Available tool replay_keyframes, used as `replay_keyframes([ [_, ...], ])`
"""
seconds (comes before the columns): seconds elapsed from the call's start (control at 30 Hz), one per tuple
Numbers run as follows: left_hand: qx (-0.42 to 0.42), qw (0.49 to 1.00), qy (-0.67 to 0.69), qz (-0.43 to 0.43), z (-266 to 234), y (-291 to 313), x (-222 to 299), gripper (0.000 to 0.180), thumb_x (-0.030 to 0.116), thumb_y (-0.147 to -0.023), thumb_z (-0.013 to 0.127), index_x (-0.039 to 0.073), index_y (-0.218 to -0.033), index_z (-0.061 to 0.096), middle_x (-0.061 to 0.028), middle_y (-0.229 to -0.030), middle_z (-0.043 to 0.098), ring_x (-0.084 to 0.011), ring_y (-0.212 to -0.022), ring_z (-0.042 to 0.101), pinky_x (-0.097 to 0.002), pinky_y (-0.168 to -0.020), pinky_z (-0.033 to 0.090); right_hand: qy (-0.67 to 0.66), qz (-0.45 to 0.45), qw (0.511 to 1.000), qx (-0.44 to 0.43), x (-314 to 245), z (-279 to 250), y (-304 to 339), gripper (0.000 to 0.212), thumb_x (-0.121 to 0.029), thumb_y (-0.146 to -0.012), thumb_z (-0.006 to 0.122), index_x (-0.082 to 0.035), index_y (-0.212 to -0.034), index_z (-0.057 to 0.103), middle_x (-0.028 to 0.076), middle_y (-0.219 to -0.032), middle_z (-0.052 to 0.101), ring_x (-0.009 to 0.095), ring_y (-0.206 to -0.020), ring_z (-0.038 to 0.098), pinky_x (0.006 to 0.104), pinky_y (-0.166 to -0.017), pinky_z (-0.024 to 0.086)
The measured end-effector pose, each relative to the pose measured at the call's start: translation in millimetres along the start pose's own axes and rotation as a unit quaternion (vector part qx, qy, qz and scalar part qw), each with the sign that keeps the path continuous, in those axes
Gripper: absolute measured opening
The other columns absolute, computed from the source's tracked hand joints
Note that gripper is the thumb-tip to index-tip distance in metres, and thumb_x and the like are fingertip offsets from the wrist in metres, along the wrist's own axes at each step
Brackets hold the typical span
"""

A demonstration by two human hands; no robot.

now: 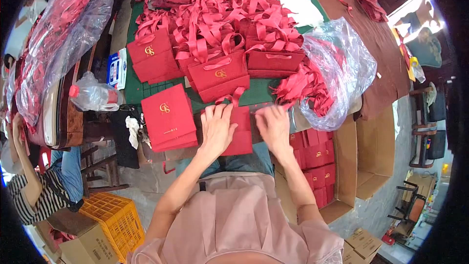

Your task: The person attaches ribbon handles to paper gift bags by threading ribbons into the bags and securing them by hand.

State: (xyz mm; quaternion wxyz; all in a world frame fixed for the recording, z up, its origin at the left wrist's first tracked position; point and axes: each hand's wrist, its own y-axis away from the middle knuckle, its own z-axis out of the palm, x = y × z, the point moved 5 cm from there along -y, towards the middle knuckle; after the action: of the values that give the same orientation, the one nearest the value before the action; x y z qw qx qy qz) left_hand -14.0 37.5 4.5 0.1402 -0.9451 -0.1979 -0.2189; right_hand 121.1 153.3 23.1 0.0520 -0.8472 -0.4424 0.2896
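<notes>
A small red paper gift bag point(239, 134) lies flat at the table's near edge in front of me. My left hand point(216, 129) rests on its left part, fingers stretched forward and thumb apart. A red ribbon loop point(233, 98) sticks up just beyond those fingertips. To the right of the bag, my right hand point(273, 124) is smeared by motion; whether its fingers hold anything cannot be made out. A neat stack of flat red bags point(168, 115) with a gold emblem lies left of my left hand. Beyond, upright red bags point(222, 74) with ribbon handles crowd together.
On the right, a clear plastic bag point(349, 63) spills red ribbons. Below the table edge, a cardboard box point(344, 161) contains red bags. A plastic bottle point(95, 95) lies at left, near a blue-and-white packet point(116, 68). An orange crate point(112, 220) stands on the floor beside a seated person.
</notes>
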Motion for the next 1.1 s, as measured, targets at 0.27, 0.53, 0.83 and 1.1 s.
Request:
replay_keyframes([
  [0.27,0.001,1.0,-0.01,-0.006,-0.6,-6.9,-1.8,0.059,0.014,-0.068,0.081,0.007,-0.123,0.061,-0.012,-0.115,0.058,-0.0327,-0.109,0.05,-0.0451,-0.09,0.039,-0.214,0.134,0.967,-0.029,-38.6,25.3,18.4,0.01,-0.012,-0.087,0.07,-0.006,-0.09,0.063,0.011,-0.083,0.068,0.029,-0.069,0.067,0.04,-0.063,0.05],
  [0.53,0.004,0.999,0.05,-0.009,-2.6,-5.4,0.8,0.05,0.012,-0.067,0.082,0.01,-0.111,0.06,-0.0093,-0.107,0.064,-0.0301,-0.105,0.053,-0.0443,-0.089,0.037,-0.209,0.248,0.942,-0.081,-11.9,40.7,7.2,0.016,-0.017,-0.082,0.072,-0.002,-0.084,0.068,0.013,-0.069,0.069,0.026,-0.063,0.068,0.0385,-0.061,0.053],
  [0.83,0.034,0.994,0.104,0.011,-0.9,-2.9,7.7,0.035,0.002,-0.072,0.073,0.009,-0.104,0.059,-0.0082,-0.095,0.064,-0.0293,-0.096,0.057,-0.043,-0.086,0.037,-0.205,0.276,0.931,-0.124,-8.9,36.9,0.0,0.02,-0.021,-0.077,0.072,-0.001,-0.08,0.069,0.014,-0.071,0.071,0.027,-0.066,0.071,0.0396,-0.065,0.054],
  [1.1,0.052,0.991,0.12,0.006,-10.4,-5.0,6.5,0.029,0.003,-0.075,0.072,0.01,-0.1,0.059,-0.0067,-0.093,0.065,-0.0293,-0.093,0.058,-0.0431,-0.083,0.039,-0.305,0.198,0.93,-0.055,-18.2,21.7,-4.5,0.015,-0.012,-0.086,0.074,-0.002,-0.095,0.07,0.014,-0.084,0.068,0.023,-0.074,0.07,0.0332,-0.064,0.054],
])
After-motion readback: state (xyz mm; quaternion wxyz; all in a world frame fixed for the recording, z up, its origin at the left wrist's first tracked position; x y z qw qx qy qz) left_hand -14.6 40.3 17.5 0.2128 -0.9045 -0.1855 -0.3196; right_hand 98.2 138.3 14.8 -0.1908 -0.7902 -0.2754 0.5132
